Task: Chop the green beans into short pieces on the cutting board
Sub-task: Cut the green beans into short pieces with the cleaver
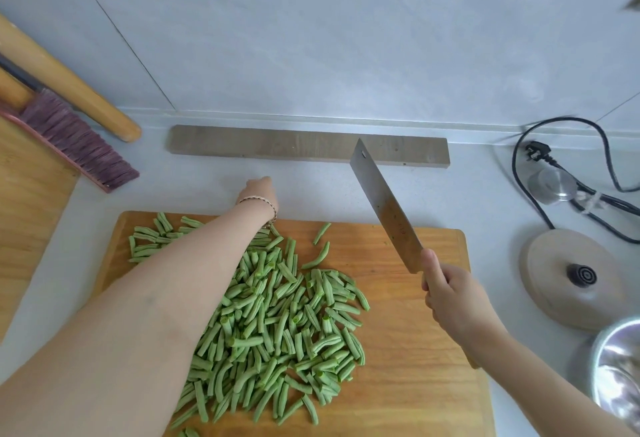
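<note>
Beans (277, 325) seemed mostly chopped on the board (415, 350); two longer ones lay at 1 o'clock. Right hand (453, 298) fingers clamped the cleaver (381, 201); left hand (259, 190) fingers hidden, so I cannot tell.

The left hand (260, 191) reaches beyond the cutting board (408, 384), fingers hidden, while the right hand (452, 296) grips a cleaver (382, 204) above its right edge.

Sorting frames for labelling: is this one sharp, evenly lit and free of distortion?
Head view: soft, even light, only faint shadows; wide-angle lens bows the cutting board edges and wall line; glare on the metal bowl at lower right; cleaver and beans look sharp; smearing in the top right corner.
</note>
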Available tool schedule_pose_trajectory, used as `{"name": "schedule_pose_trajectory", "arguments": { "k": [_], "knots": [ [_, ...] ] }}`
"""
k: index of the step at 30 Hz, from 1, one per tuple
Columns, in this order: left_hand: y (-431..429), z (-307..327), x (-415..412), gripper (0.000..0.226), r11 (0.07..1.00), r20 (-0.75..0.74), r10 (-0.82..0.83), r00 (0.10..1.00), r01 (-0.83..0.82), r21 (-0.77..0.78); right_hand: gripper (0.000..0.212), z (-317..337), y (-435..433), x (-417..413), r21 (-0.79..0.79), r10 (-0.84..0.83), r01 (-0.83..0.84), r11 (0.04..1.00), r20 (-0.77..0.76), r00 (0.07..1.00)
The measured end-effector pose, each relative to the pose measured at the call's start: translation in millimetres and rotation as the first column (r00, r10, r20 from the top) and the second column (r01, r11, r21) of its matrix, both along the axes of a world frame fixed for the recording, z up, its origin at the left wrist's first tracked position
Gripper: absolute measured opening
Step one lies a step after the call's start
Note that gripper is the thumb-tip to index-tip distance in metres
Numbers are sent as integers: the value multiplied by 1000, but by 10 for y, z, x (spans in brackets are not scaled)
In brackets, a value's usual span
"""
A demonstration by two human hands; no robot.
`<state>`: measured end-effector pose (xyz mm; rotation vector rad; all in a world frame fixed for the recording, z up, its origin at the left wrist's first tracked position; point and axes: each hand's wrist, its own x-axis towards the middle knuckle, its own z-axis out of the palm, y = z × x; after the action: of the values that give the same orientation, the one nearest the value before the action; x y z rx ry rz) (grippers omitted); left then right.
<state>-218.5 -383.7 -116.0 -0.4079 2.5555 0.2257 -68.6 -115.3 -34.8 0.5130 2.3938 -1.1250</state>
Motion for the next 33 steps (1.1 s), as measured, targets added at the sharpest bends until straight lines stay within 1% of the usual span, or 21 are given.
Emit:
{"name": "schedule_pose_trajectory", "arguments": {
  "k": [3,5,6,8,10,12,14,16,17,19,20,22,24,26,27,30,32,33],
  "knots": [
    [-29,-3,-9,27,995,-80,-92,993,95,43,72,-21,7,8,0,3,-3,1000,1,1000],
    [25,146,42,23,975,-172,-204,964,215,49,71,-24,22,24,-5,5,-5,1000,-8,1000],
    [81,257,109,20,948,-215,-298,930,314,43,70,-22,36,34,-5,6,-6,1000,-14,1000],
    [185,463,341,12,858,-256,-485,836,512,47,69,-9,67,59,-12,-2,2,1000,-23,1000],
    [221,594,659,6,773,-242,-602,761,631,62,66,-8,114,86,-15,-18,17,1000,-26,999],
    [200,590,922,12,710,-205,-684,701,703,38,62,-14,169,111,-18,-38,37,999,-32,999],
    [183,495,1037,23,697,-242,-698,674,717,-12,58,-31,220,128,-23,-54,53,998,-35,998],
    [256,417,1016,37,748,-322,-634,703,664,-23,56,-31,250,149,-33,-61,60,998,-39,997],
    [327,391,977,45,780,-334,-593,732,626,-14,56,-25,253,159,-43,-64,62,997,-41,997],
    [475,308,855,56,805,-275,-563,780,592,31,56,-30,257,176,-52,-77,75,996,-43,996],
    [533,264,841,59,796,-218,-580,785,603,53,57,-24,258,212,-44,-78,77,996,-43,996],
    [589,178,906,60,750,-117,-650,750,659,59,57,-19,281,291,-29,-86,84,996,-46,995],
    [557,134,1070,57,722,-97,-684,723,690,53,59,-19,312,401,7,-75,76,997,-68,995],
    [501,159,1232,51,734,-143,-666,733,677,53,63,-27,340,527,81,-49,58,995,-106,993],
    [480,191,1307,49,737,-168,-659,733,674,47,60,-17,342,596,129,-37,53,990,-124,992],
    [453,319,1470,46,753,-245,-634,734,657,19,43,-18,302,777,272,-5,43,961,-138,990],
    [458,415,1552,47,811,-305,-551,776,585,24,33,-68,248,885,360,34,15,933,-129,991],
    [461,466,1575,47,848,-325,-485,812,527,53,29,-131,211,921,391,54,-4,920,-118,992]
  ]
}}
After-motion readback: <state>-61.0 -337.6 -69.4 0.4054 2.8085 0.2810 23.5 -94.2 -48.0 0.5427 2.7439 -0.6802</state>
